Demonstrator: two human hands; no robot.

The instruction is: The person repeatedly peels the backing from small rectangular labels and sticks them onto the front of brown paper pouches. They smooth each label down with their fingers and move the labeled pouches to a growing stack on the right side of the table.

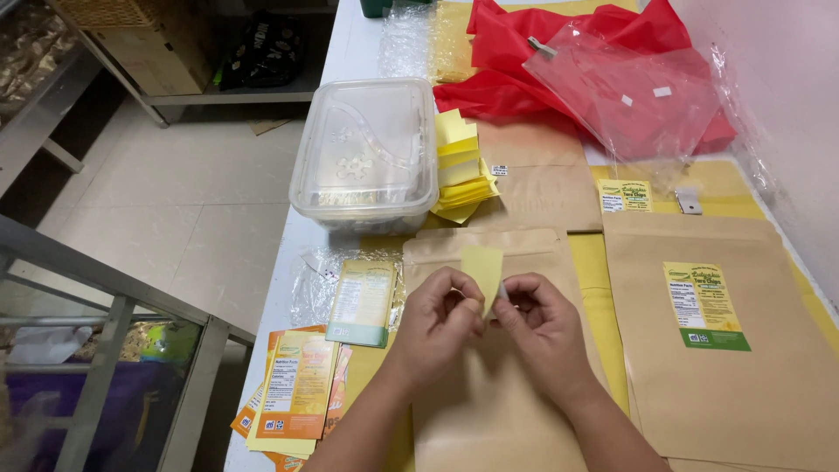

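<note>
Both forearms come up from the near edge, and the 2 hands meet over a plain brown kraft pouch [489, 393] lying flat on the table [350, 52]. Left hand [437, 319] and right hand [537, 319] are close together, fingertips almost touching, both pinched on a small pale yellow sticker backing [482, 271] that stands up between them, just above the pouch's top edge. Whether a label is peeling off it I cannot tell (the fingers hide that part).

Taking that pouch as the landmark: to its right lies a second kraft pouch [717, 376], already carrying a yellow-and-green label [704, 306]. Beyond the pouch, further up the table, more brown pouches [542, 188] lie flat, 1 with a small yellow label [624, 196] near its corner. Just beyond its top left corner sits a clear plastic lidded tub [367, 149], with a loose heap of yellow backing slips [461, 170] pressed against the tub's right side. To the pouch's left lies a sheet of labels in a clear sleeve [363, 301], and nearer the table's front left corner a fan of orange and yellow label sheets [297, 389]. Far beyond, a red plastic bag [516, 52] and crumpled clear film [638, 96] crowd the back of the table. Nothing lies between the hands and the pouch beneath them.
</note>
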